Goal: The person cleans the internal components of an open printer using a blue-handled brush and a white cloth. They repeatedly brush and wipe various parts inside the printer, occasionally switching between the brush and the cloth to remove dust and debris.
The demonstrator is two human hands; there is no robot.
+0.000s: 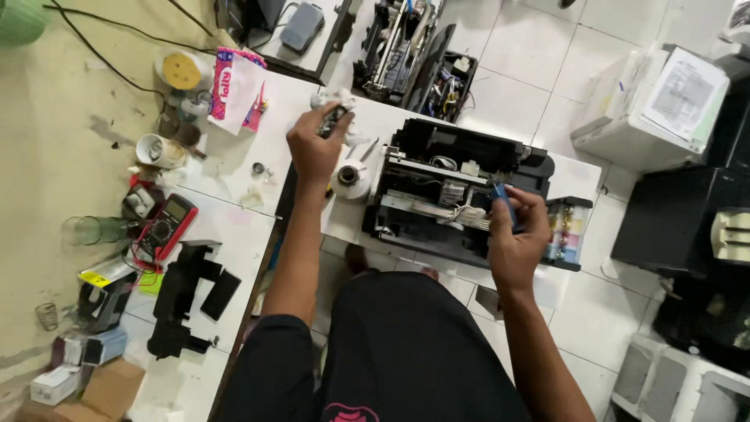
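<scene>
Right hand (pixel 512 234) pinching blue tool (pixel 502 199) over opened printer (pixel 453 195); left hand (pixel 316 144) gripping small dark part (pixel 332 121); pink-white packet (pixel 234 90) upper left on table (pixel 234 234).

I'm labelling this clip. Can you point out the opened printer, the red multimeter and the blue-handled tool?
opened printer (pixel 437 195): head view, on its exposed inner mechanism.
red multimeter (pixel 166 227): head view, on its dial face.
blue-handled tool (pixel 504 202): head view, on the handle showing above the right hand (pixel 516 242).

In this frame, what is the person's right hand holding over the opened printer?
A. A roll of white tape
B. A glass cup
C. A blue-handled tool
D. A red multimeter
C: the right hand grips a blue-handled tool above the opened printer; the red multimeter lies untouched on the table at the left.
</scene>
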